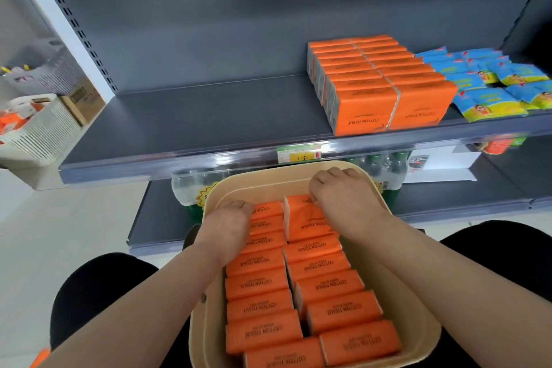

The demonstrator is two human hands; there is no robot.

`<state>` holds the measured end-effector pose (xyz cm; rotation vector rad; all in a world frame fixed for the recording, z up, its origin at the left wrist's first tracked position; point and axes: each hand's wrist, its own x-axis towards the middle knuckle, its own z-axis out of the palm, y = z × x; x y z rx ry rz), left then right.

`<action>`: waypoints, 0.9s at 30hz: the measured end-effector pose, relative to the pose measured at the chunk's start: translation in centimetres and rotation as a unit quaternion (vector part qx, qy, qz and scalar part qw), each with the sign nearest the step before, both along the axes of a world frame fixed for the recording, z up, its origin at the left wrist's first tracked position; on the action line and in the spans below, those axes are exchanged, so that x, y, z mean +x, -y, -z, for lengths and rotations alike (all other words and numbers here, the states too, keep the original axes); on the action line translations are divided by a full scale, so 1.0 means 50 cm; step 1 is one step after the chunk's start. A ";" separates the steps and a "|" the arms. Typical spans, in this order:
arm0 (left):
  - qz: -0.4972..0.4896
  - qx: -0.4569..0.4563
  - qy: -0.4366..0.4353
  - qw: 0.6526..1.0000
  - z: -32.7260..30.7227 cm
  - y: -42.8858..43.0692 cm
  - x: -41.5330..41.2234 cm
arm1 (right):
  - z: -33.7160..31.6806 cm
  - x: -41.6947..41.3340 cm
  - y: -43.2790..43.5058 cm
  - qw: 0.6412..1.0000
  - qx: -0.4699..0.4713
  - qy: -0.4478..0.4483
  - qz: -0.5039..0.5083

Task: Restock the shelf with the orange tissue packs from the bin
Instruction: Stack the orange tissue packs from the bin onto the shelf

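A beige bin sits in front of me, holding two rows of orange tissue packs marked COTTON TISSUE. My left hand reaches into the bin's far left, fingers curled down over the farthest pack of the left row. At the far right, my right hand curls over the tilted farthest pack of the right row. On the grey shelf above, two rows of orange packs stand at the right.
Blue and yellow packets lie right of the shelved orange packs. The shelf's left part is bare. A price tag hangs on the shelf edge. Green bottles stand on the lower shelf. White baskets sit at far left.
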<state>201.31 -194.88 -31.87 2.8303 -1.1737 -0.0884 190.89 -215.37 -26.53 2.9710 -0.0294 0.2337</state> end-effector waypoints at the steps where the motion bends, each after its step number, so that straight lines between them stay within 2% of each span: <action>1: 0.003 0.002 -0.002 1.000 -0.002 0.007 -0.001 | 0.005 -0.004 0.000 1.000 0.015 -0.011 -0.006; 5: 0.009 0.040 -0.001 0.999 -0.014 0.046 0.015 | 0.012 -0.010 0.007 0.992 0.111 -0.052 -0.030; 8: -0.006 0.095 -0.005 0.995 -0.009 0.064 0.016 | 0.024 -0.018 0.009 0.986 0.140 -0.081 -0.024; 15: -0.057 0.137 -0.015 0.989 0.016 0.079 0.023 | 0.033 -0.033 0.043 0.989 0.140 -0.037 0.012; 20: -0.027 0.178 0.034 0.983 0.011 0.093 0.025 | 0.048 -0.034 0.050 0.985 0.164 -0.050 0.034; 23: -0.003 0.188 0.065 0.980 -0.020 0.102 0.025 | 0.052 -0.033 0.056 0.985 0.160 -0.056 0.043; 27: 0.002 0.156 0.099 0.983 -0.092 0.118 0.030 | 0.047 -0.030 0.066 0.987 0.142 -0.041 0.058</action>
